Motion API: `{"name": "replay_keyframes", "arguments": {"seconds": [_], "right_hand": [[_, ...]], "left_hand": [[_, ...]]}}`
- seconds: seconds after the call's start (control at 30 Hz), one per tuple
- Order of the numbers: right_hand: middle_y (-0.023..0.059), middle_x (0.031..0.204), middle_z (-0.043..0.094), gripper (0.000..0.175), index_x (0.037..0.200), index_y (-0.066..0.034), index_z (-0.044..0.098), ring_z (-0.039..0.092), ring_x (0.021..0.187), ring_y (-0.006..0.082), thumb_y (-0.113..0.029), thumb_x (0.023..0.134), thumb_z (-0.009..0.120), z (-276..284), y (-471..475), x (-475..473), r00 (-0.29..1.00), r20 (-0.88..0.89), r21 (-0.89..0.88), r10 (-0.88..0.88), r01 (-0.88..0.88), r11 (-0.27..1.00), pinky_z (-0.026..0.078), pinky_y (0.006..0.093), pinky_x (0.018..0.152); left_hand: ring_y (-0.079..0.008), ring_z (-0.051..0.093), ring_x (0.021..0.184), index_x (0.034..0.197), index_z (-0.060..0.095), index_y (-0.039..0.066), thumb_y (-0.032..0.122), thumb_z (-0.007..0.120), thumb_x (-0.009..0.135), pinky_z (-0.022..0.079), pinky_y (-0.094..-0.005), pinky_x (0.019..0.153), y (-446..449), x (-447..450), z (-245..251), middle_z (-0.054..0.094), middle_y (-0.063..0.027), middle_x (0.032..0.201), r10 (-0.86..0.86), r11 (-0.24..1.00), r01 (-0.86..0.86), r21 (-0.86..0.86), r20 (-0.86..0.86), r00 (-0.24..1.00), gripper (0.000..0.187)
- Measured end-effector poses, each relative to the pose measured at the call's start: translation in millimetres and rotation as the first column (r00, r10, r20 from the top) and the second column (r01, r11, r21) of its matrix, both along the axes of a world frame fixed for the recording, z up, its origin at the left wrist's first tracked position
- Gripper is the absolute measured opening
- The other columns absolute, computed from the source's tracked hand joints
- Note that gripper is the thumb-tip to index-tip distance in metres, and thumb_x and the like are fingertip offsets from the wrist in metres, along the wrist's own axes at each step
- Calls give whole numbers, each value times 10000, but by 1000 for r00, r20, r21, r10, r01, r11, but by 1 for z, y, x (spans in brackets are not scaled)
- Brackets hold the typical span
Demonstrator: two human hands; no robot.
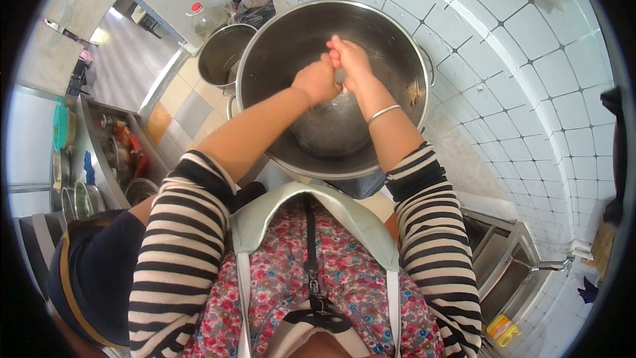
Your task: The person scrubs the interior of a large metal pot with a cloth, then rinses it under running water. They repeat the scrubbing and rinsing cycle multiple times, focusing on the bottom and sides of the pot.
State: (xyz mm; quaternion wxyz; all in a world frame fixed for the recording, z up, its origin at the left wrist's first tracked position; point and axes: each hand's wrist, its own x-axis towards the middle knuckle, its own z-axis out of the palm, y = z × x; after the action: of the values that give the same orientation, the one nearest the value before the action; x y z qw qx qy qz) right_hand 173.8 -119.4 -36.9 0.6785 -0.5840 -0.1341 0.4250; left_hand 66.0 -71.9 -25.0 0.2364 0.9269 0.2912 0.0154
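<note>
A wide, deep stainless steel pot (318,129) stands before me, its inside grey and wet-looking, with a brown streak on the right wall. Both my hands are together over its middle. My left hand (318,79) is closed like a fist, thumb side towards the right. Against it, my right hand (352,62) has its fingers curled, with a metal bangle (383,113) on the forearm. A small pale greyish item (340,76) shows between the two hands; what it is cannot be made out. Most of it is hidden by the fingers.
Left of the large pot is a smaller steel pot (216,62), with a red-capped plastic bottle (206,20) behind it. A person in dark clothing (104,263) is close on my left, near a cluttered metal counter (107,154). Tiled wall (477,74) and a sink (512,278) lie right.
</note>
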Motion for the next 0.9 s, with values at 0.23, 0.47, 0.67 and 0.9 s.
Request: {"name": "replay_keyframes", "arguments": {"seconds": [0.23,0.47,0.67,0.9], "right_hand": [[96,1038,656,486,1146,-20,600,652,944,204,-354,829,756,42,-14,13,969,111,51,222,-229,972,543,379,853],[80,1044,659,379,1152,15,615,621,944,139,-137,832,752,61,-20,11,944,294,321,152,-247,914,509,298,840],[114,1059,659,350,1134,101,588,640,981,189,-15,822,696,82,-34,10,970,50,511,237,-229,828,507,306,880],[69,1083,643,318,1129,0,613,620,1033,204,-178,881,703,166,-121,37,952,-130,537,-278,303,787,516,344,853]], "left_hand": [[-165,619,982,1182,537,-28,220,726,839,587,-309,769,48,-17,63,612,-126,1104,184,659,-15,-752,143,972,464],[-212,677,871,1228,548,-27,308,476,1005,583,-331,743,59,-46,91,660,-126,1056,343,675,-86,-733,209,916,409],[-278,647,1017,1308,503,-26,360,433,1027,544,-359,874,62,-69,123,637,-159,1150,472,544,133,-829,433,768,483],[-247,637,1058,1287,504,-67,340,498,1004,486,-341,924,80,-153,104,652,-148,1107,623,716,-168,-678,511,592,495]]}}
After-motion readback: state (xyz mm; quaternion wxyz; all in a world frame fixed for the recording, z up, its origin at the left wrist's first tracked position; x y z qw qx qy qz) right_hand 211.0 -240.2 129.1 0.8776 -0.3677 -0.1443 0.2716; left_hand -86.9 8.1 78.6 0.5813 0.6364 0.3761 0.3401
